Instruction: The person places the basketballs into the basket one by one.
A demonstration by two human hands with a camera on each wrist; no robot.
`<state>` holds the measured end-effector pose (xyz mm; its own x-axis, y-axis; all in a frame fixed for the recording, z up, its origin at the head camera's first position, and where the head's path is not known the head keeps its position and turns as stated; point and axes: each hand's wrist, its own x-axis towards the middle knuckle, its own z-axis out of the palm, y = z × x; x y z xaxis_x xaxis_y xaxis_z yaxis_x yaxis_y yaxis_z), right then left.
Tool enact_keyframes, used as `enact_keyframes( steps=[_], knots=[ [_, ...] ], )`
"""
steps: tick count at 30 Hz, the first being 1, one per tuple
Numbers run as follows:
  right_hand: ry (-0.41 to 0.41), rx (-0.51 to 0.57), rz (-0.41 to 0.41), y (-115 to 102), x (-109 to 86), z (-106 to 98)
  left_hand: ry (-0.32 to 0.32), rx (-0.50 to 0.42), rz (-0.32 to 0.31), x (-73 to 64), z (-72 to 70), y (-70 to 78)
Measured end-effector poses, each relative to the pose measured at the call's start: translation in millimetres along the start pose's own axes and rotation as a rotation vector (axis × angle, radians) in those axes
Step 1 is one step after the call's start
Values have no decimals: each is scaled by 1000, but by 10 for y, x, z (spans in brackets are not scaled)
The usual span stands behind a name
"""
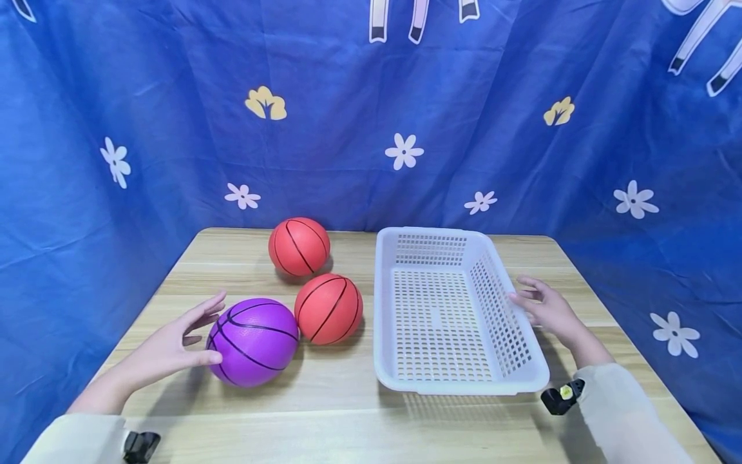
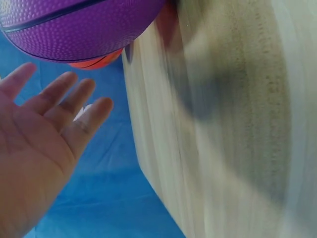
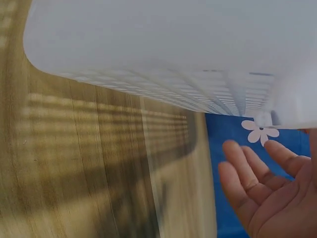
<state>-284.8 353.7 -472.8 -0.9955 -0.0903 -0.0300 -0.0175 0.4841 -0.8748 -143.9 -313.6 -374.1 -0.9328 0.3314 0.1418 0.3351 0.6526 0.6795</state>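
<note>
A purple toy basketball (image 1: pixel 253 342) with black lines sits on the left of the table. My left hand (image 1: pixel 168 338) is at its left side, fingers spread and thumb overlapping the ball's edge; in the left wrist view the fingers (image 2: pixel 81 121) stand apart from the ball. Two red basketballs lie near it: one red ball (image 1: pixel 328 309) right beside the purple one, the other red ball (image 1: pixel 299 246) farther back. By the right rim of a white plastic basket (image 1: pixel 443 388) is my right hand (image 1: pixel 547 312), its fingers loosely bent. Whether its thumb touches the rim is unclear.
The light wooden table (image 1: pixel 324 419) carries the balls and basket. A blue cloth (image 1: pixel 336 129) with white flowers hangs behind and along both sides. Black wrist cameras (image 1: pixel 562 396) sit at both sleeves. Inside, the basket shows only its perforated floor and walls.
</note>
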Motion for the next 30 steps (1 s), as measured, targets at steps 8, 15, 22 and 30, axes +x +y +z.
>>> enact_keyframes(
  steps=[8, 15, 22, 30],
  knots=[
    [-14, 138, -16, 234, 133, 2, -17, -104, 35, -3, 65, -60],
    [-109, 133, 33, -912, -458, 102, -15, -106, -6, 8, 124, -72],
    [-101, 152, 38, -1011, -486, 121, 14, -95, -19, 12, 161, -69],
    [-146, 255, -34, -379, -179, 32, 49, -120, 0, 4, 176, -54]
  ],
)
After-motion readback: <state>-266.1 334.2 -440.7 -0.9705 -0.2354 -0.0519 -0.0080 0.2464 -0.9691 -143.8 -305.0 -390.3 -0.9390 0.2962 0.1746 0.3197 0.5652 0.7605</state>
